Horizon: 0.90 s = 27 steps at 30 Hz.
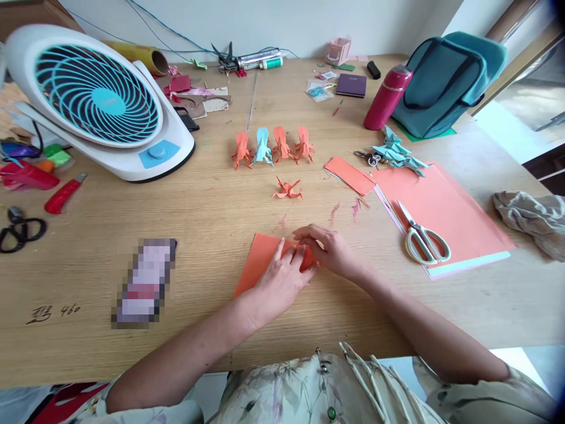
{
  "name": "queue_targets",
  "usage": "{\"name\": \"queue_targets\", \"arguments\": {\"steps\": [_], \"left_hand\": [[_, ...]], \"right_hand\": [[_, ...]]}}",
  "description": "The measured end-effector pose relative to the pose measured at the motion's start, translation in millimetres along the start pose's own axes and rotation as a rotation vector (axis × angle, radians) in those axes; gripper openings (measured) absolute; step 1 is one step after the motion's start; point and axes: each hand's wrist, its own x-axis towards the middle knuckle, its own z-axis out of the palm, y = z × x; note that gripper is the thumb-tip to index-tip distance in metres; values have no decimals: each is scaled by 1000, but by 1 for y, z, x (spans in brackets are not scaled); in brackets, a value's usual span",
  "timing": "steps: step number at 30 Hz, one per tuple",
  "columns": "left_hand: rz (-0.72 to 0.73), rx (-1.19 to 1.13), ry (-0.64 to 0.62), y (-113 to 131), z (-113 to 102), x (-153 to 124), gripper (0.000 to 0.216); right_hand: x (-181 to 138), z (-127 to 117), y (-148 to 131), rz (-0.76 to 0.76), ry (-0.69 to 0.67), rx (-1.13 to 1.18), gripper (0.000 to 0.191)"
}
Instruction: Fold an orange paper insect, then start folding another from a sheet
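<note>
A sheet of orange paper [252,268] lies on the wooden table in front of me. My left hand [285,277] rests flat on it, fingers stretched out and pressing the sheet down. At the paper's right edge, my right hand [329,250] bends its fingers over the far corner; the fingertips are partly hidden, and the edge seems pinched there. Just beyond the sheet sits a small orange folded paper figure [288,188]. Behind it stand several more folded figures in a row, among them a light blue one [262,146].
Cream-handled scissors [426,241] lie on a stack of coloured paper [468,212] at right. A white fan [110,106] stands at left, near a red cutter [65,194] and a blurred phone [145,280]. A pink bottle [388,97] and teal bag [445,85] are at back right.
</note>
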Motion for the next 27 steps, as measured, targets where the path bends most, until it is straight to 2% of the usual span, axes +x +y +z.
{"name": "queue_targets", "arguments": {"steps": [3, 8, 12, 18, 23, 27], "left_hand": [[-9, -6, 44, 0, 1, 1, 33], [-20, -16, 53, 1, 6, -2, 32], [-41, -14, 86, 8, 9, -19, 43], [43, 13, 128, 20, 3, -46, 44], [54, -6, 121, 22, 2, -28, 44], [50, -17, 52, 22, 2, -10, 45]], "right_hand": [[14, 11, 13, -96, -73, 9, 34], [13, 15, 24, -236, -120, -68, 40], [12, 14, 26, -250, -147, -98, 45], [12, 15, 32, -270, -162, -88, 57], [11, 13, 33, -254, -168, -90, 58], [11, 12, 33, -246, -155, -97, 54]]}}
